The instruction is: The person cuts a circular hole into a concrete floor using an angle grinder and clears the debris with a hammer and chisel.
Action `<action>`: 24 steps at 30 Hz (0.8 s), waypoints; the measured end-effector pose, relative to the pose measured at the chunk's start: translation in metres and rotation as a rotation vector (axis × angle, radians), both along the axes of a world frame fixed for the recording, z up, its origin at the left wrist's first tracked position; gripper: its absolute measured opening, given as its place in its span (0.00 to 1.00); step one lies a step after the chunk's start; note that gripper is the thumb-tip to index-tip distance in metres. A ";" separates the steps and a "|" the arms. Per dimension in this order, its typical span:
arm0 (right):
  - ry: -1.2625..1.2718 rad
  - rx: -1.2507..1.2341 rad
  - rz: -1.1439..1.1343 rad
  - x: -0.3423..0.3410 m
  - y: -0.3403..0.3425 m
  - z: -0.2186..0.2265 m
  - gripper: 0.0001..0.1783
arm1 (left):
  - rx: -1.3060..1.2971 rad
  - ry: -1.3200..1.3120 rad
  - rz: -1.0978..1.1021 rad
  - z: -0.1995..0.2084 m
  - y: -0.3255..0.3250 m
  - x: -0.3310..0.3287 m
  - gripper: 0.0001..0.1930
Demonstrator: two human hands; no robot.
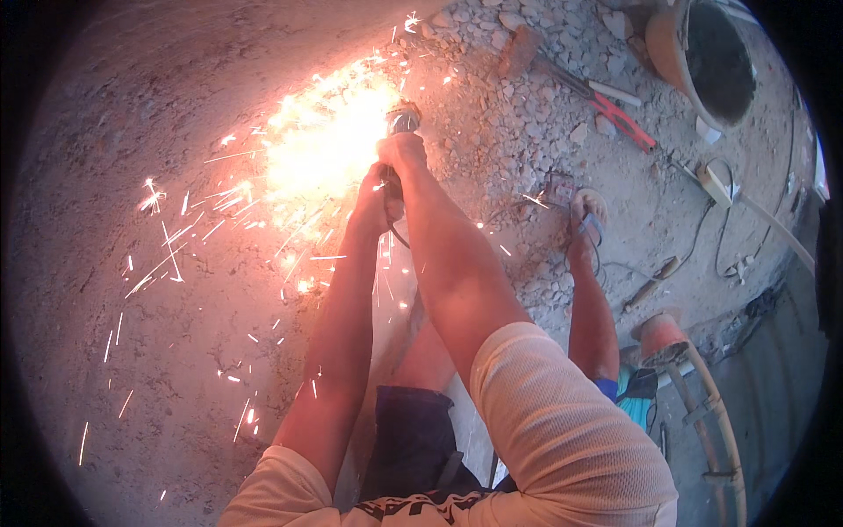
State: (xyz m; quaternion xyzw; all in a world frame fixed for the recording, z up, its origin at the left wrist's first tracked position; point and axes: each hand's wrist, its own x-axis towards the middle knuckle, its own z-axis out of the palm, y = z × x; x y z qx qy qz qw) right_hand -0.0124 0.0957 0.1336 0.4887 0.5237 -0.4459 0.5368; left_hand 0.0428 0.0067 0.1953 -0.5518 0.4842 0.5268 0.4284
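Both of my arms reach forward to an angle grinder (403,118) over the rough ground. My right hand (406,152) is wrapped round the tool just behind its head. Further back, my left hand (371,209) is closed round the grinder's body, beside the black cord (400,235). A bright burst of sparks (329,132) sprays left from the grinder's head. Its glare hides the disc and whatever the disc touches. Single sparks scatter across the ground on the left and down toward my arms.
Rubble (492,123) covers the far ground. A sledgehammer (520,53) with a red-ended handle lies near a bucket (672,48). A power strip (718,186) with cords lies at right. A sandalled foot (590,211) stands nearby. Below it is a pinkish container (660,336) beside curved poles (724,430).
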 end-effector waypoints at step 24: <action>0.034 -0.002 -0.072 -0.002 0.002 -0.006 0.42 | -0.030 0.096 -0.132 -0.006 0.003 -0.013 0.20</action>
